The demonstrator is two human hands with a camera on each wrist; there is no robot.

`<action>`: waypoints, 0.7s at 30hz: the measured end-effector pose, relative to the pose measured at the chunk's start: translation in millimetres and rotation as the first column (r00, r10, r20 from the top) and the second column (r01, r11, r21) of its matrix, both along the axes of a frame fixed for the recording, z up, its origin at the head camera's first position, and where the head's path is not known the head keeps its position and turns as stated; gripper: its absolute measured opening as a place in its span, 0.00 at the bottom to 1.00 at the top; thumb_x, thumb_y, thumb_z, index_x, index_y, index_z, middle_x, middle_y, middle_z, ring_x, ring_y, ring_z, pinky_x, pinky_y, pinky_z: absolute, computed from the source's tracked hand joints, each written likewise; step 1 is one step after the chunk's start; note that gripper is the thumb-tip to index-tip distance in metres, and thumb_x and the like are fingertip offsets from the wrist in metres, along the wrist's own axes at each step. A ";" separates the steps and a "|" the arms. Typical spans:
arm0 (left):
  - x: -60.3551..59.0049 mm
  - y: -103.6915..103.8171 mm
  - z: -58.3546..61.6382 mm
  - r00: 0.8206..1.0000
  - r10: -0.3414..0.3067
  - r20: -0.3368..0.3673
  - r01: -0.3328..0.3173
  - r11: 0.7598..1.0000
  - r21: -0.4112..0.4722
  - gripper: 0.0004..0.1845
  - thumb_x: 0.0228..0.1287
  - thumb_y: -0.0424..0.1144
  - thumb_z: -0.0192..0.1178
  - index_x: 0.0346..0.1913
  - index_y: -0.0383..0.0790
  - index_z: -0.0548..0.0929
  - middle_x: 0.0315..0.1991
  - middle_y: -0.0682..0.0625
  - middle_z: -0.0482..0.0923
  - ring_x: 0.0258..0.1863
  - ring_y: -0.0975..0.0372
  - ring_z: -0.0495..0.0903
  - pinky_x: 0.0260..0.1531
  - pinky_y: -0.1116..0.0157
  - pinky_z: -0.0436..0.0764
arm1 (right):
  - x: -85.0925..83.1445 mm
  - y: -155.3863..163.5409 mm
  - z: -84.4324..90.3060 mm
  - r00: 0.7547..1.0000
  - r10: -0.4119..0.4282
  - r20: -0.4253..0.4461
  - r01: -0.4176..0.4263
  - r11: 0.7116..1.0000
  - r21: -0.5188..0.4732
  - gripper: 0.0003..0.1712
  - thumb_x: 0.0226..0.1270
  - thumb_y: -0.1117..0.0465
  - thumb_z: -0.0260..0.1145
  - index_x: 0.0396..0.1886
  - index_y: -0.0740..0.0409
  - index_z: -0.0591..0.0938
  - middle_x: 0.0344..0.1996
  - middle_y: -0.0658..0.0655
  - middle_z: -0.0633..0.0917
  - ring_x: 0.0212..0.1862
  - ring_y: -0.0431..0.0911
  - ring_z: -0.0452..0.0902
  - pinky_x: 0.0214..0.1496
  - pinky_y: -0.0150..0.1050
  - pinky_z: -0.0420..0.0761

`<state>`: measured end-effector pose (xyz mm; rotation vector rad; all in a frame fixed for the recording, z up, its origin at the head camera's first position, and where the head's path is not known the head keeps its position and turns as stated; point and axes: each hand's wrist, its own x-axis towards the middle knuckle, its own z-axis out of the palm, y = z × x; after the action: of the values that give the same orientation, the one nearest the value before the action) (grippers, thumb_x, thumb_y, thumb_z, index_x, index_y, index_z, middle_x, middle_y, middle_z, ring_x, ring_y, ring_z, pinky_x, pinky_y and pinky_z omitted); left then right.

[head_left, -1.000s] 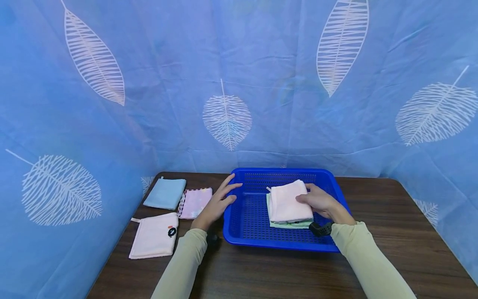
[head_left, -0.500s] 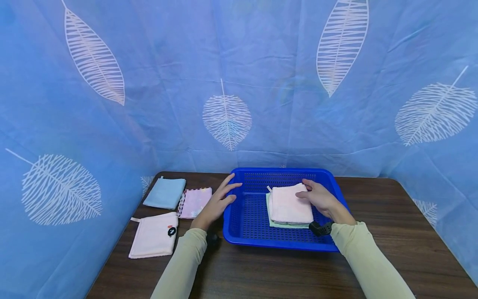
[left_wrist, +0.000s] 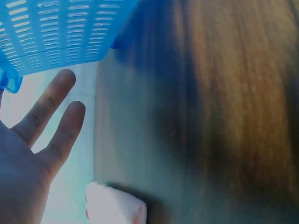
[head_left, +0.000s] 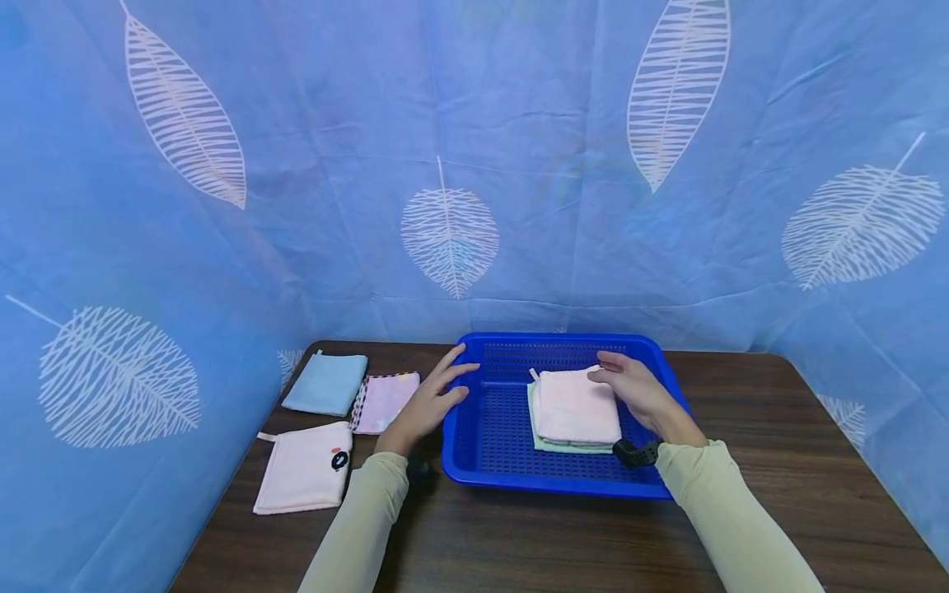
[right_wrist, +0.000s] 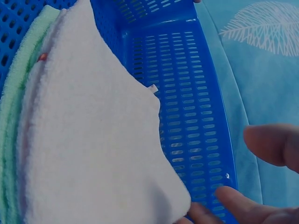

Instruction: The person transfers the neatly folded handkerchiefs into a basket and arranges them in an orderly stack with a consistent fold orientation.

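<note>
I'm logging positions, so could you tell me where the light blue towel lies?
In the head view, the light blue towel lies at the table's far left, beside the patterned pink cloth.

A staged recording booth, not a lived-in room; a blue leaf-print curtain (head_left: 519,165) walls in the dark wooden table (head_left: 778,461) along its back and side edges. Nothing else furnishes it.

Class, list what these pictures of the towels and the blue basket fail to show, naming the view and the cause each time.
1. Head view: most of the green towel, covered by the pink towel.
2. Head view: the design on the pink cloth, too small.
3. Left wrist view: the table, blurred.
4. Right wrist view: most of the right hand, cut by the edge.
5. Head view: the blue basket floor under the towels, hidden.
</note>
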<state>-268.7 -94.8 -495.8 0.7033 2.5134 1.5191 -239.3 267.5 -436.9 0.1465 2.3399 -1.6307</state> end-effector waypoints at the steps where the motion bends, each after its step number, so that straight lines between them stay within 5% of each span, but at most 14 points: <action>1: -0.5 0.2 0.4 1.000 -0.001 -0.001 0.001 1.000 0.003 0.22 0.80 0.43 0.52 0.72 0.55 0.74 0.82 0.70 0.45 0.84 0.50 0.46 0.71 0.33 0.64 | -0.7 0.3 -0.7 1.000 -0.006 -0.001 0.006 1.000 0.002 0.44 0.77 0.58 0.59 0.82 0.67 0.49 0.82 0.70 0.50 0.82 0.66 0.43 0.82 0.63 0.50; 10: -2.8 2.4 3.8 1.000 -0.003 -0.027 0.003 1.000 -0.018 0.21 0.79 0.45 0.54 0.71 0.59 0.75 0.82 0.68 0.46 0.84 0.52 0.46 0.72 0.33 0.61 | -0.8 2.4 -1.6 1.000 -0.023 -0.005 0.023 1.000 0.013 0.41 0.77 0.57 0.58 0.81 0.65 0.53 0.81 0.70 0.54 0.82 0.65 0.46 0.82 0.63 0.49; 21: 1.9 4.8 14.5 0.998 0.020 0.063 -0.019 1.000 -0.015 0.22 0.78 0.42 0.53 0.71 0.60 0.75 0.82 0.69 0.46 0.84 0.51 0.46 0.70 0.34 0.66 | 2.2 -3.4 7.0 1.000 0.026 0.013 -0.027 0.997 0.071 0.37 0.77 0.53 0.59 0.78 0.64 0.61 0.80 0.70 0.56 0.81 0.67 0.46 0.81 0.66 0.50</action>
<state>-266.8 -90.1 -481.2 0.6212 2.4894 1.5037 -237.1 264.2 -429.8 0.1393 2.3817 -1.5309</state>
